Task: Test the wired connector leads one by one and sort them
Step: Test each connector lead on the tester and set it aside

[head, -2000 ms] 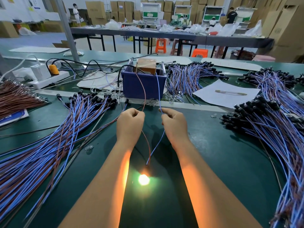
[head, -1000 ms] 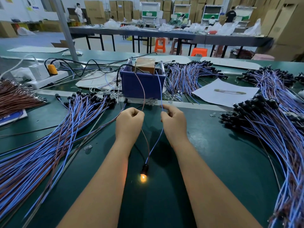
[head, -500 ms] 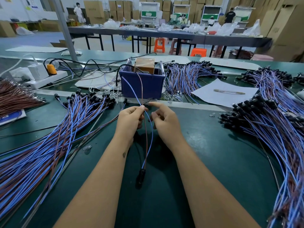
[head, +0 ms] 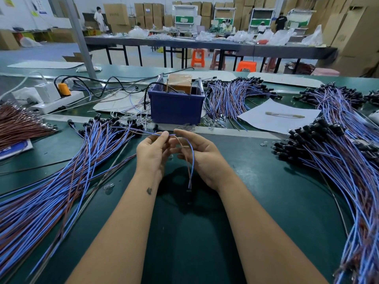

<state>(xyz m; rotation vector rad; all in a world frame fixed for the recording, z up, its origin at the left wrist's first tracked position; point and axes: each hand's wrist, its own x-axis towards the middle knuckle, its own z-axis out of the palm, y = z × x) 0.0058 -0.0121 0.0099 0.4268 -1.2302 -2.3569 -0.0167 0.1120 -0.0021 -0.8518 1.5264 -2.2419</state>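
Observation:
My left hand [head: 151, 154] pinches the bare ends of one lead [head: 193, 160], a blue and a brown wire, in front of the blue tester bin [head: 176, 108]. The wires loop over and hang down to a dark, unlit connector [head: 189, 190] just above the green mat. Beside them is my right hand [head: 205, 158], palm turned inward and fingers relaxed, its index fingertip touching the wires near my left fingertips. A large pile of leads [head: 61, 181] lies to the left. Another pile [head: 338, 160] lies to the right.
A third bundle of leads [head: 231, 97] lies behind the bin on the right. Brown wires [head: 18, 124] are at the far left, with a white power strip [head: 57, 101] behind them. A sheet of paper [head: 276, 117] lies at right. Small clear caps are scattered by the bin.
The lead's lamp was lit while both hands held its wires toward the bin; it went dark. Both hands came together, and my left hand now holds both wire ends.

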